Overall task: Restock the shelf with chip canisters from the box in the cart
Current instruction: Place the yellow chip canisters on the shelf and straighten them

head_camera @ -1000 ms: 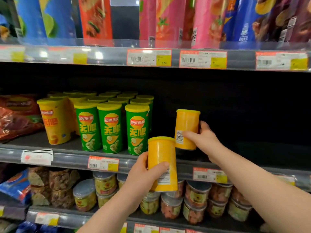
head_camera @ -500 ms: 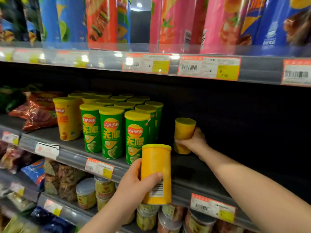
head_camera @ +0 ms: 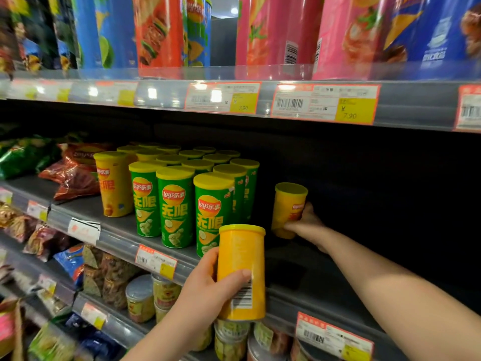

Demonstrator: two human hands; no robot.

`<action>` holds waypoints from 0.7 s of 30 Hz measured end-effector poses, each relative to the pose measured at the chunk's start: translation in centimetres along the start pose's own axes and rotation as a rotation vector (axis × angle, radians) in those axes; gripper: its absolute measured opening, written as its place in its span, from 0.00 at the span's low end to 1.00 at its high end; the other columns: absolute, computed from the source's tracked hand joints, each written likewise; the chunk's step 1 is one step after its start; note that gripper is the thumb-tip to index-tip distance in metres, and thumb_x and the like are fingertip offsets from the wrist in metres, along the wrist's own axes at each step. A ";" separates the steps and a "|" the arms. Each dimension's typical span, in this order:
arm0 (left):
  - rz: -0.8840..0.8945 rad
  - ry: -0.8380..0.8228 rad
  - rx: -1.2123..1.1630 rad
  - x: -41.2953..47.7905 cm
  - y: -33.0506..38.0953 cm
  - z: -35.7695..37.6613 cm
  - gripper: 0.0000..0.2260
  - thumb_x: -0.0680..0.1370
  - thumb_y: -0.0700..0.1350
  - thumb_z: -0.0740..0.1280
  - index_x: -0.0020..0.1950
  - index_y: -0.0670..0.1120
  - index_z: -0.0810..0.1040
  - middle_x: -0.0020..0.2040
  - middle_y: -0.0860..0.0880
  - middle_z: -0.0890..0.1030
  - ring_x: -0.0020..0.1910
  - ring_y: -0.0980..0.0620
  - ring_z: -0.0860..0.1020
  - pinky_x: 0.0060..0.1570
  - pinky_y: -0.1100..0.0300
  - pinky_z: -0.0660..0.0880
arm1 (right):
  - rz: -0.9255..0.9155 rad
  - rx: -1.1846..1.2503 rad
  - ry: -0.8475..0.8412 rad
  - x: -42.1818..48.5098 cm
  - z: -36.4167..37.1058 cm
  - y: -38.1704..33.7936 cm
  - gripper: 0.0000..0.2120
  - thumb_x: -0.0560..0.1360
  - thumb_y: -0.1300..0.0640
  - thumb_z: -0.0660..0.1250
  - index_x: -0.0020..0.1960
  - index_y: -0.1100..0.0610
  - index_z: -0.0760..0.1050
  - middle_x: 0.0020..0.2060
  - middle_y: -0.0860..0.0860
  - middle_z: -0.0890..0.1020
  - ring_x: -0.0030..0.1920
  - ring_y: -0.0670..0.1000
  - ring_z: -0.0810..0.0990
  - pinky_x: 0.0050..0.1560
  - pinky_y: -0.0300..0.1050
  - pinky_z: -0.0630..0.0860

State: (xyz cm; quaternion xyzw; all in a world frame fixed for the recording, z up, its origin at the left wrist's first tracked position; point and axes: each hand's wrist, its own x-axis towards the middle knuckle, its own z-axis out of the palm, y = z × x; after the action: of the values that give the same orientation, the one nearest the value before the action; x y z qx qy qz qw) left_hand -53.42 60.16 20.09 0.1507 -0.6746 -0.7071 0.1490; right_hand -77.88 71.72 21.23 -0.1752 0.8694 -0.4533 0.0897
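Observation:
My right hand (head_camera: 304, 225) grips a yellow chip canister (head_camera: 287, 204) deep on the middle shelf (head_camera: 299, 277), to the right of the green canisters (head_camera: 177, 209). It stands upright near the shelf's back; its base is hidden in shadow. My left hand (head_camera: 210, 290) holds a second yellow canister (head_camera: 242, 269) upright in front of the shelf's edge, barcode facing me. Another yellow canister (head_camera: 113, 183) stands at the left of the green group. The box and cart are out of view.
Tall chip tubes (head_camera: 273, 32) fill the top shelf behind price tags (head_camera: 325, 104). Snack bags (head_camera: 70, 168) lie left on the middle shelf. Small jars (head_camera: 145, 298) and bags fill the lower shelf. The middle shelf's right part is dark and bare.
My right hand has pushed its yellow canister further back and down onto the shelf. My left hand kept its canister in front of the shelf edge. The view has shifted closer and leftward.

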 end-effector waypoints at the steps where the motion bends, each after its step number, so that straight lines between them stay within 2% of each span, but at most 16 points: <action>1: 0.004 0.001 0.003 0.1 0.0 0.0 0.27 0.58 0.54 0.74 0.55 0.56 0.72 0.49 0.52 0.83 0.43 0.56 0.83 0.40 0.60 0.78 | -0.005 -0.008 -0.007 0.1 0.0 0.1 0.41 0.72 0.60 0.72 0.76 0.56 0.51 0.69 0.58 0.67 0.68 0.58 0.68 0.61 0.48 0.69; 3: 0.012 0.005 0.005 0.3 -0.1 0.0 0.27 0.58 0.55 0.74 0.55 0.56 0.72 0.49 0.52 0.83 0.43 0.56 0.83 0.42 0.60 0.78 | -0.003 -0.013 0.033 0.3 0.0 0.1 0.42 0.69 0.60 0.74 0.74 0.57 0.53 0.68 0.58 0.69 0.67 0.58 0.70 0.60 0.48 0.70; 5: 0.016 0.002 0.018 0.4 -0.2 0.0 0.32 0.54 0.58 0.74 0.56 0.57 0.71 0.50 0.52 0.83 0.44 0.56 0.83 0.44 0.58 0.79 | 0.002 0.006 0.066 0.5 0.0 0.1 0.44 0.67 0.58 0.77 0.74 0.57 0.54 0.68 0.58 0.68 0.67 0.58 0.70 0.63 0.52 0.71; 8: 0.023 -0.005 0.031 0.6 -0.4 -0.1 0.36 0.51 0.61 0.73 0.58 0.57 0.71 0.51 0.52 0.83 0.46 0.54 0.83 0.48 0.55 0.79 | -0.015 0.000 0.007 0.6 0.0 0.3 0.42 0.70 0.60 0.74 0.75 0.57 0.53 0.68 0.59 0.68 0.67 0.58 0.69 0.63 0.50 0.70; 11: 0.028 -0.013 0.033 0.8 -0.5 -0.2 0.36 0.51 0.61 0.73 0.58 0.56 0.72 0.50 0.52 0.83 0.45 0.55 0.83 0.47 0.55 0.79 | -0.033 -0.011 0.021 0.7 0.0 0.4 0.40 0.69 0.58 0.76 0.73 0.56 0.57 0.66 0.57 0.71 0.66 0.57 0.71 0.59 0.48 0.71; 17: 0.037 -0.031 0.008 0.9 -0.3 -0.1 0.32 0.51 0.60 0.72 0.54 0.55 0.73 0.43 0.55 0.84 0.42 0.56 0.83 0.40 0.62 0.78 | 0.009 -0.083 0.103 2.3 0.8 0.2 0.38 0.66 0.53 0.77 0.70 0.56 0.62 0.65 0.57 0.72 0.64 0.58 0.73 0.61 0.55 0.73; 21: 0.039 -0.015 0.008 1.1 -0.3 -0.3 0.32 0.51 0.60 0.73 0.54 0.56 0.73 0.44 0.55 0.84 0.44 0.55 0.83 0.46 0.56 0.79 | 0.010 -0.077 0.096 3.1 0.8 0.4 0.39 0.66 0.53 0.77 0.70 0.57 0.61 0.65 0.58 0.72 0.64 0.59 0.73 0.62 0.57 0.72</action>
State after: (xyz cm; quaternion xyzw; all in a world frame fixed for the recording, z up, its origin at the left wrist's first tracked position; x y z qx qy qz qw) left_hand -54.29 59.50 19.74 0.1326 -0.6813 -0.7025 0.1571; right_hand -80.57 70.12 20.42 -0.1521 0.8903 -0.4270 0.0433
